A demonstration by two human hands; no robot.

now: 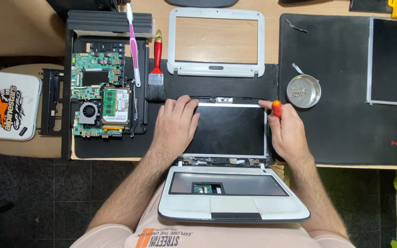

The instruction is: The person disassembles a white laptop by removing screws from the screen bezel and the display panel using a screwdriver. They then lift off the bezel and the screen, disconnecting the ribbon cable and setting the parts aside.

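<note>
Pressing flat with fingers spread, the left hand (174, 123) lies palm down on the left part of the dark screen panel (230, 131), its fingertips reaching the panel's far edge. The right hand (286, 128) sits at the panel's right edge, curled closed around a screwdriver with an orange handle (276, 108), the handle end poking out at the far right corner; the tip is hidden behind the hand. This panel lies open and flat on the black mat (345, 138), hinged at its near edge to a white laptop base (233, 195) that hangs over the near edge of the desk, against the person's body, with its keyboard bay bare. Just beyond the panel's far edge lies a detached white screen bezel (216, 41), leaving only a narrow strip between them. To the right, a small round metal dish of screws (303, 91) stands near the right hand, with open mat around and nearer than it. Farther right another bare screen panel (394, 62) lies close to the desk's right end. On the left, a stripped laptop with its green circuit board (96, 94) exposed sits near the left hand, with a red-handled brush (156, 69) and a pink toothbrush (133, 43) between it and the bezel.
</note>
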